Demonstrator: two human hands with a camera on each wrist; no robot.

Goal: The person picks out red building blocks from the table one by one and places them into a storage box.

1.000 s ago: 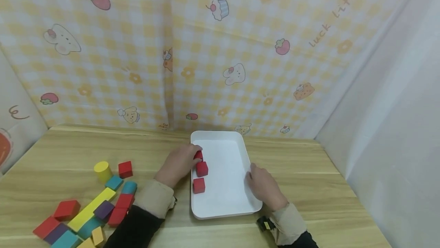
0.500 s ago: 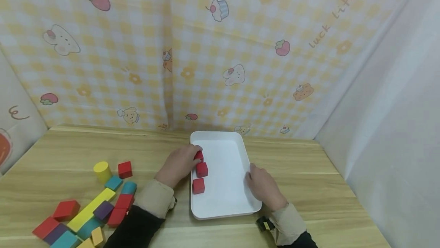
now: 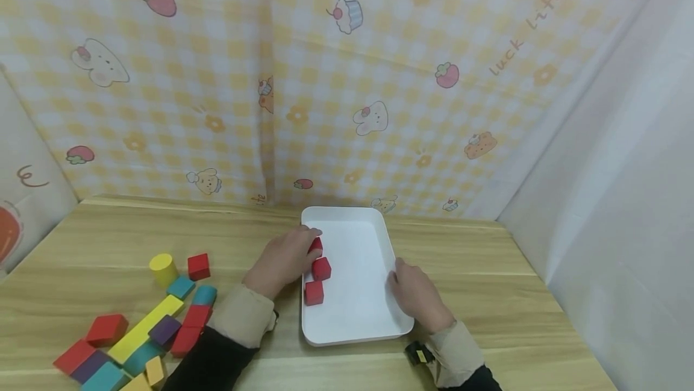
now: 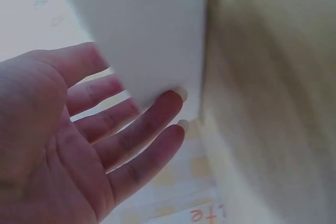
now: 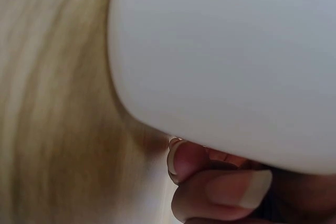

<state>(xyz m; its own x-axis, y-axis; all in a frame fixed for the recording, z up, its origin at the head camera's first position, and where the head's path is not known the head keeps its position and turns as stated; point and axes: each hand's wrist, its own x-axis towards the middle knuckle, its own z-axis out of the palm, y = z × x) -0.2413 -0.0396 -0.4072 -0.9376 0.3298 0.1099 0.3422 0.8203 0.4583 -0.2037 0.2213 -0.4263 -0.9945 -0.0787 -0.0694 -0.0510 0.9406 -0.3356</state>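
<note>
A white tray (image 3: 358, 312) lies on the wooden table with three red cubes along its left wall. My left hand (image 3: 284, 258) reaches over that wall and pinches the farthest red cube (image 3: 318, 246), mostly covered by the fingers. Just nearer, the middle red cube (image 3: 321, 269) sits slightly turned, close to the fingertips. The third red cube (image 3: 314, 293) is nearest to me. In the left wrist view, some fingers (image 4: 157, 119) lie along the tray's outer wall. My right hand (image 3: 417, 294) grips the right rim; its thumb shows below the tray wall (image 5: 220, 66) in the right wrist view.
To the left lie loose blocks: a yellow cylinder (image 3: 163, 270), a red cube (image 3: 199, 266), a long yellow block (image 3: 146, 328), a purple block (image 3: 165, 331) and several others. A patterned cloth (image 3: 325, 78) hangs behind the table.
My left hand has shifted slightly right with the farthest cube. The middle cube has moved a little right and toward me and turned slightly. My right hand stays at the rim.
</note>
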